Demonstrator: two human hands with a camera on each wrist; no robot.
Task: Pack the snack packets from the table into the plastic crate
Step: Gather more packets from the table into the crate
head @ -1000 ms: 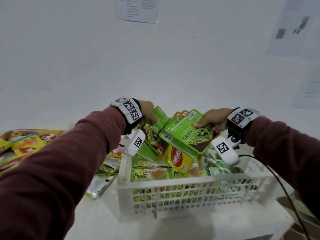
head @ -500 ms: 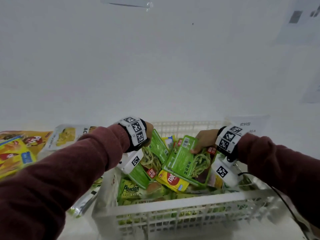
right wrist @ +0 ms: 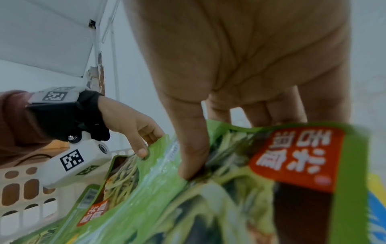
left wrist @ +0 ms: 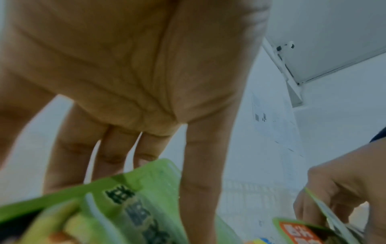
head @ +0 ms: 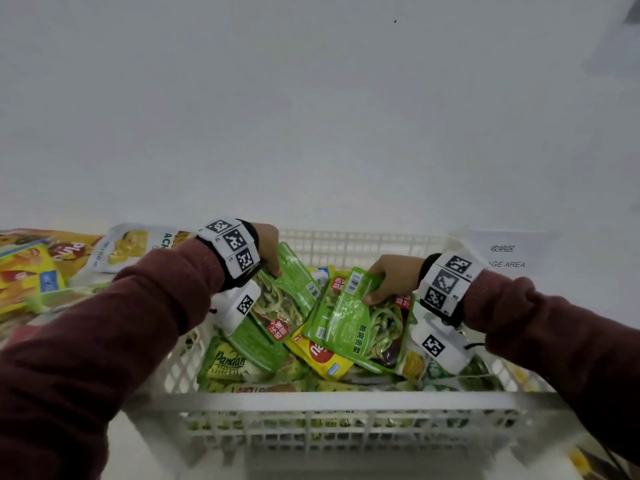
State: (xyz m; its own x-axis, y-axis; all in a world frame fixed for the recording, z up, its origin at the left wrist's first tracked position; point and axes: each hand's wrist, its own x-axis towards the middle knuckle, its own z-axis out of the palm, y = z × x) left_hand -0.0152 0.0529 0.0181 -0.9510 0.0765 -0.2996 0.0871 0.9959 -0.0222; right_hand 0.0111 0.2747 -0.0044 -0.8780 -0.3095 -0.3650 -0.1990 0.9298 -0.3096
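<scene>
White wall, crate [head: 332, 403] – both hands' fingers [head: 375, 295] pinching green packets [head: 349, 323], fingertips hidden.

Packets [head: 311, 355] lie in the crate [head: 332, 403]; more packets [head: 41, 271] lie on the table left of it.

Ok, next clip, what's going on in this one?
A person is packing snack packets into a white plastic crate. The left hand pinches the top edge of one green packet, and the right hand grips another green packet; both are low over the pile already in the crate. More packets lie on the table to the left.
</scene>
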